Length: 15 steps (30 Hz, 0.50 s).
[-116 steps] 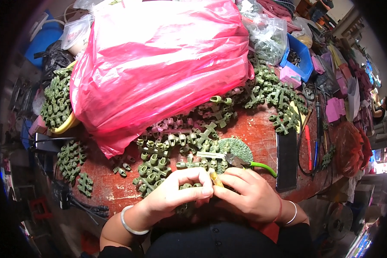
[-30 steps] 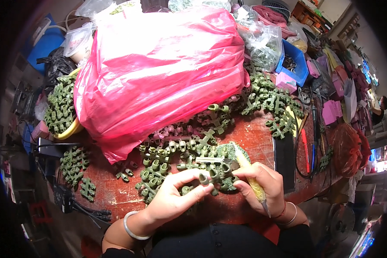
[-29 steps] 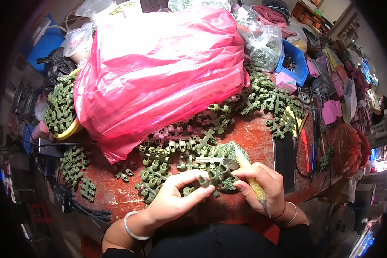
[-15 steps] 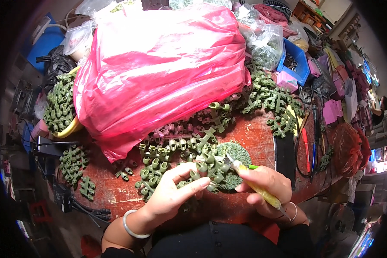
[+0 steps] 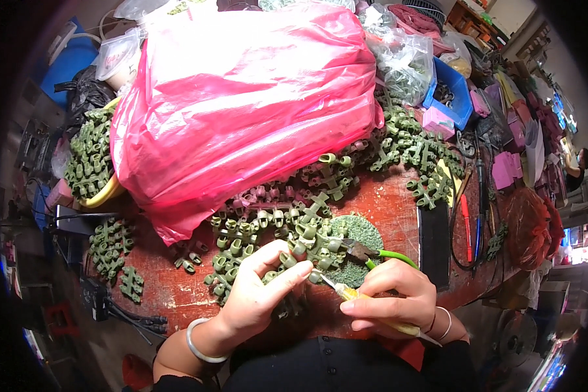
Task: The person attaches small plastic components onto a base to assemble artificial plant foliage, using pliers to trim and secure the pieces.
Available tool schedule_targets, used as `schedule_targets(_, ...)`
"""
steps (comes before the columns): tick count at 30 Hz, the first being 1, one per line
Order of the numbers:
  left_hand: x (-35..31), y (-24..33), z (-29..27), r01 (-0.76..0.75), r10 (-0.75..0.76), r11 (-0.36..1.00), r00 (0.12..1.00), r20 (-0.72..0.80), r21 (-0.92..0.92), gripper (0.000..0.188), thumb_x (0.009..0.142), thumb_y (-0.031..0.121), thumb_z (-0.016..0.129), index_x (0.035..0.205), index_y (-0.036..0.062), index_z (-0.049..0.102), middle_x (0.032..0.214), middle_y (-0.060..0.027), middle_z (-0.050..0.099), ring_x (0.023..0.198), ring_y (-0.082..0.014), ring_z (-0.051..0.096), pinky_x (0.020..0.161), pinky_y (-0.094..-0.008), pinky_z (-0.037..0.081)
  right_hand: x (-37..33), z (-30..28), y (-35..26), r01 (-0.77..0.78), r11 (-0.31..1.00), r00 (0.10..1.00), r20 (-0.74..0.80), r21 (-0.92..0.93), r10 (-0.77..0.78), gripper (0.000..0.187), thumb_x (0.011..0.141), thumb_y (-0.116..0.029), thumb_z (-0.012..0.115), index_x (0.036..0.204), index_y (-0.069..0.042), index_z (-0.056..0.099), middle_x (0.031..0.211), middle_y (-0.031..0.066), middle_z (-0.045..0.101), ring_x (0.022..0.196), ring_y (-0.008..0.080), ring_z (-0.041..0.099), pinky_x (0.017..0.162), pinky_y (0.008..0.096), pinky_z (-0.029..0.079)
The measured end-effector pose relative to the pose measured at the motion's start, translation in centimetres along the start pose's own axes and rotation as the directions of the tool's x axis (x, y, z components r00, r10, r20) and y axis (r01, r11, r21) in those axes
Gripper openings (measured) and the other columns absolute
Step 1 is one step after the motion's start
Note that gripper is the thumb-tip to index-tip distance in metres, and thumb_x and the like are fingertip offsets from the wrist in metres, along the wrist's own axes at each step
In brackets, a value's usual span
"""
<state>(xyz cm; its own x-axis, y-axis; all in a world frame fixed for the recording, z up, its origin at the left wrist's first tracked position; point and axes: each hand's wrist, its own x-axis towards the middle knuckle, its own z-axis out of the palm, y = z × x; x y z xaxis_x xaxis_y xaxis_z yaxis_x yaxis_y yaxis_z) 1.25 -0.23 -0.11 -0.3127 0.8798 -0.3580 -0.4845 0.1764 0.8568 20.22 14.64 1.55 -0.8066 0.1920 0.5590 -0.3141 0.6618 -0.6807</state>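
Note:
My left hand (image 5: 258,291) is closed, thumb and fingers pinching a small green ring-shaped piece (image 5: 287,260) from a branched cluster. In my right hand (image 5: 398,294) is a slim carving tool (image 5: 350,293) with a yellow handle and a pointed metal tip. The tip is at the pinched piece, close to my left thumb; whether it touches cannot be made out. Just beyond my hands, green-handled pliers (image 5: 359,251) lie on a round, rough green pad (image 5: 364,228). More branched clusters of green ring-shaped pieces (image 5: 238,232) lie beyond my left hand.
A big pink plastic bag (image 5: 248,111) covers the table's far middle. A yellow-rimmed basket (image 5: 111,191) of green clusters stands left. To the right are a black strip (image 5: 434,242), a red pen (image 5: 466,219), cables and a blue bin (image 5: 460,98). A person (image 5: 578,161) is at far right.
My right hand has brought the tool's tip down and left, from over the pad to the piece in my left hand. The pliers now show more fully. My left hand has barely moved.

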Motion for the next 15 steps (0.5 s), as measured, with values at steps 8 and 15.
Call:
schedule_targets(8, -0.03, -0.22, 0.12, -0.019, 0.019, 1.0, 1.0, -0.014, 0.009, 0.012, 0.097, 0.008, 0.069, 0.09, 0.0058, 0.061, 0.079, 0.0019, 0.06, 0.071, -0.0054, 0.054, 0.066, -0.0224, 0.043, 0.03, 0.07, 0.02, -0.008, 1.0, 1.0, 0.029, -0.014, 0.009, 0.032, 0.079, -0.015, 0.087, 0.108, -0.008, 0.078, 0.087, 0.0013, 0.065, 0.074, 0.0156, 0.063, 0.063, 0.0284, 0.049)
schedule_targets(15, 0.07, -0.47, -0.04, -0.026, 0.027, 0.999, 0.999, -0.021, 0.028, 0.013, 0.097, 0.009, 0.069, 0.089, 0.006, 0.06, 0.08, 0.0024, 0.06, 0.072, -0.005, 0.054, 0.067, -0.0223, 0.043, 0.07, 0.12, -0.11, -0.013, 0.999, 0.998, 0.055, -0.032, 0.015, 0.03, 0.08, -0.02, 0.087, 0.107, -0.009, 0.078, 0.088, 0.0016, 0.065, 0.073, 0.017, 0.064, 0.064, 0.0296, 0.05)
